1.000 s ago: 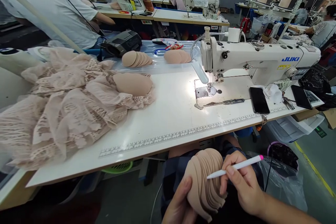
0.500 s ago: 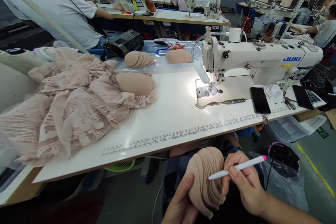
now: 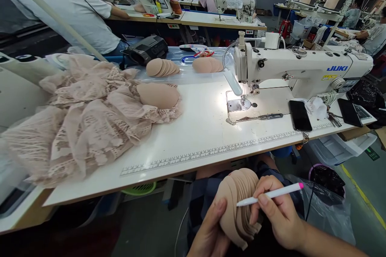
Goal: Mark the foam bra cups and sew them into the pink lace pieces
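Note:
Over my lap, my left hand grips a fanned stack of beige bra cups, its thumb pressed against the front one. My right hand pinches a white marker pen with a pink end. The pen's tip touches or nearly touches the edge of a cup in the stack. Some right fingers rest near the stack's right side. On the table to the left lies a heap of beige lace fabric, with a single beige cup on top.
A white sewing machine with its lamp lit stands at the right. Before it lie tweezers and a black phone. Two cup piles, left and right, sit at the back. A co-worker in a white shirt sits beyond.
The pen tip has shifted slightly left along the cup stack, and my right hand moved left with it. My left hand still holds the stack. The view has shifted slightly.

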Tool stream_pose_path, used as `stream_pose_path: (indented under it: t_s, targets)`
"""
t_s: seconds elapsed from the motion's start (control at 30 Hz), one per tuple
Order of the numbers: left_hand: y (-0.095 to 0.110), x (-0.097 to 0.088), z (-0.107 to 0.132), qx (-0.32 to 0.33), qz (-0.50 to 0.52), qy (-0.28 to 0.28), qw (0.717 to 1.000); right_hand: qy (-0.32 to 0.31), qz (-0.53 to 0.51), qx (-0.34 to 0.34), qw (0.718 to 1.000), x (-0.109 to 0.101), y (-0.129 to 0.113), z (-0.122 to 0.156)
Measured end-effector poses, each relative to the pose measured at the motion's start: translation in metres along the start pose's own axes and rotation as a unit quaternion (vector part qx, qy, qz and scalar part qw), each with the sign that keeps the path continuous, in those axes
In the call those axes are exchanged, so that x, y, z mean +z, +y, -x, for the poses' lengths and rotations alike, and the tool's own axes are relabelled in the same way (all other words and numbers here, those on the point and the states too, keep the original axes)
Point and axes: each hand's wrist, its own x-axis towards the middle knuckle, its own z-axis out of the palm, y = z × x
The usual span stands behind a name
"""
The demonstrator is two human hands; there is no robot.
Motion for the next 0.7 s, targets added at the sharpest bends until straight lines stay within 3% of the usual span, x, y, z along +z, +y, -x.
stream_pose_path:
  t_s: [0.17,0.37,0.57,0.7]
  targets:
    - [0.000,0.005,0.000,0.009,-0.020,-0.007,1.000,0.002,0.010,-0.013,1.000,-0.002,-0.003,0.000]
    - [0.000,0.007,-0.001,0.019,-0.035,-0.010,0.999,-0.022,0.115,-0.027,0.993,-0.002,-0.004,0.000]
    - [-0.001,0.007,0.004,0.065,-0.072,0.020,0.995,0.000,-0.006,-0.017,1.000,-0.009,-0.002,-0.001]
    - [0.008,0.005,0.006,0.136,-0.182,0.002,0.974,0.025,0.111,0.019,0.993,-0.027,-0.014,-0.011]
